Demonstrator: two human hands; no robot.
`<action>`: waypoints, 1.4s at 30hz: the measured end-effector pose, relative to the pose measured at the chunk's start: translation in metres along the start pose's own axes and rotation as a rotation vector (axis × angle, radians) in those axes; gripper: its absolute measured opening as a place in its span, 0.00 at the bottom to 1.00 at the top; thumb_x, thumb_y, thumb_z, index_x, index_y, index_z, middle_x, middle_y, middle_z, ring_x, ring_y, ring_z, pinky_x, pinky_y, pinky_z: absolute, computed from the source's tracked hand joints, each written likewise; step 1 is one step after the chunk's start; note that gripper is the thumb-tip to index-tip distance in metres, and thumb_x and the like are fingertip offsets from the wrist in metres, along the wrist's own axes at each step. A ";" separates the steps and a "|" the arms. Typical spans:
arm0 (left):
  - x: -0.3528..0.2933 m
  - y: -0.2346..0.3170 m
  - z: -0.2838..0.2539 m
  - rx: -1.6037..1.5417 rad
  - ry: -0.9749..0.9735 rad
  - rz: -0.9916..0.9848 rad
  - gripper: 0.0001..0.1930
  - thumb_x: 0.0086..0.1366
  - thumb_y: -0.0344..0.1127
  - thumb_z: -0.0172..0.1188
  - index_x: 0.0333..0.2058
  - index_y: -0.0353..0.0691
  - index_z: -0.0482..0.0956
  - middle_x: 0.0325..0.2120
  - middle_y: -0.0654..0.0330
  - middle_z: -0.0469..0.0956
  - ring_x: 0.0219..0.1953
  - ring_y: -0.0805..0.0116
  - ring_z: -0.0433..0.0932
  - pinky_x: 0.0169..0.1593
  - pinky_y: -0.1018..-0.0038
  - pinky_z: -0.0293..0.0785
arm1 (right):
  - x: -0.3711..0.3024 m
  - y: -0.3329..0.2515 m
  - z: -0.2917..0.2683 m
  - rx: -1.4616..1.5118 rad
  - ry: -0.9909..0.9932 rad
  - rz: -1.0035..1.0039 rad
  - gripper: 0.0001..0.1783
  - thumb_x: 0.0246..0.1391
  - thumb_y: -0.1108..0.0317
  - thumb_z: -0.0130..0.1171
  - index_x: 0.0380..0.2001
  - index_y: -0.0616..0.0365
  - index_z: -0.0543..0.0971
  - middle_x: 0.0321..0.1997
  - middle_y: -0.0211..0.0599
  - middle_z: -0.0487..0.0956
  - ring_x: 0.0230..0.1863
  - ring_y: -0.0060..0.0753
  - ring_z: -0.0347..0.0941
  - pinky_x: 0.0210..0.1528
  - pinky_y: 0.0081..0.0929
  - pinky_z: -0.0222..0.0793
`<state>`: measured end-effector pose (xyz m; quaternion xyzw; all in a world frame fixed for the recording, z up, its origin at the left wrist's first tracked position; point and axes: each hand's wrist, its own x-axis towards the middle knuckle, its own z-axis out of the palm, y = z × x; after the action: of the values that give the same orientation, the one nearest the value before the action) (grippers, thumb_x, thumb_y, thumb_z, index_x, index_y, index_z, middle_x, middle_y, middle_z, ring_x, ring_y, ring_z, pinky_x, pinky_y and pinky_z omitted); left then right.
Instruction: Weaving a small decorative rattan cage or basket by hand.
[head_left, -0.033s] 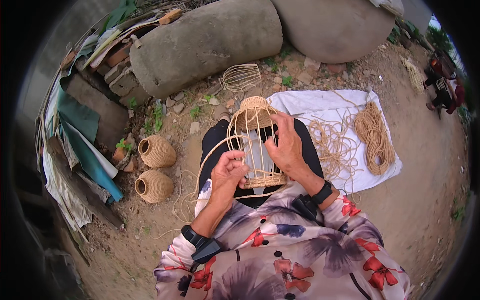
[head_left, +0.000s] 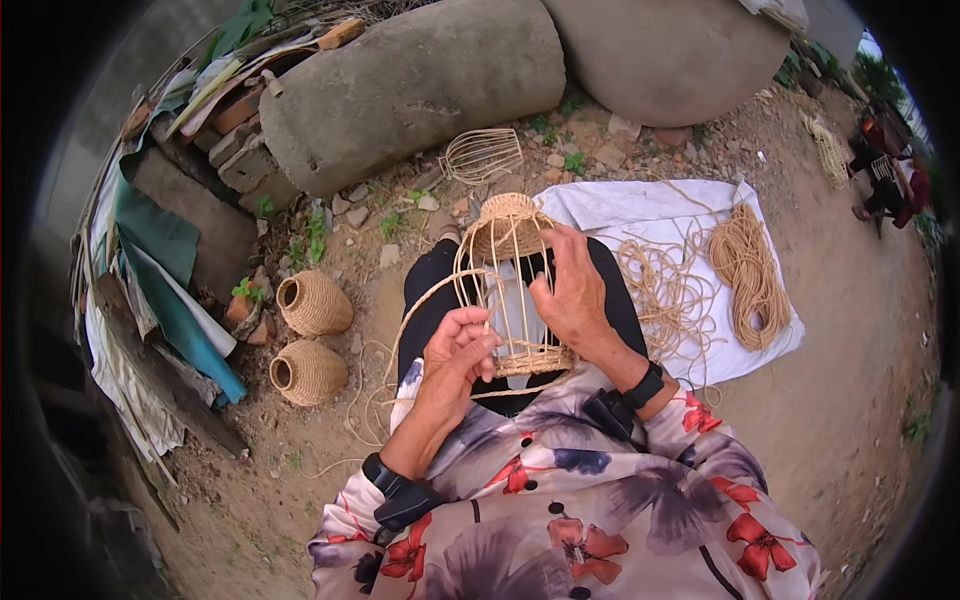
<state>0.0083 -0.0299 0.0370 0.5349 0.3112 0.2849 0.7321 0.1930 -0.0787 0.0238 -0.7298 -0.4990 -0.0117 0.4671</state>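
Observation:
A partly woven basket (head_left: 537,360) lies between my legs, its thin pale ribs running from a woven cup at the far end to a woven band near me. My right hand (head_left: 580,305) grips it from the right, thumb and fingers curled against the ribs. On the left, my left hand (head_left: 452,362) has its fingers pinched together on a tan cord (head_left: 424,298), which arches from the ribs out to the left and down. Part of the near band is hidden behind my left fingers.
Two finished-looking woven pots (head_left: 322,303) sit on the dirt at left. A white sheet (head_left: 590,203) at right bears loose cord (head_left: 665,285) and a coiled bundle (head_left: 748,285). A bare rib frame (head_left: 482,157) lies ahead, before a concrete cylinder (head_left: 410,90). People (head_left: 888,185) are far right.
My left hand has shifted very slightly, its fingers a little turned. The basket and my right hand stay where they were.

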 end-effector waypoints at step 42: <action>0.020 0.028 -0.053 0.020 -0.209 -0.157 0.09 0.67 0.32 0.59 0.43 0.35 0.79 0.31 0.64 0.80 0.30 0.79 0.79 0.35 0.82 0.79 | -0.035 0.055 -0.028 0.393 -0.342 0.306 0.12 0.54 0.71 0.60 0.42 0.62 0.74 0.20 0.26 0.70 0.22 0.16 0.65 0.25 0.21 0.63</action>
<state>-0.0215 0.0241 0.0481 0.5428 0.2769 0.1663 0.7753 0.2284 -0.1273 -0.0141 -0.6835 -0.4473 0.2790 0.5049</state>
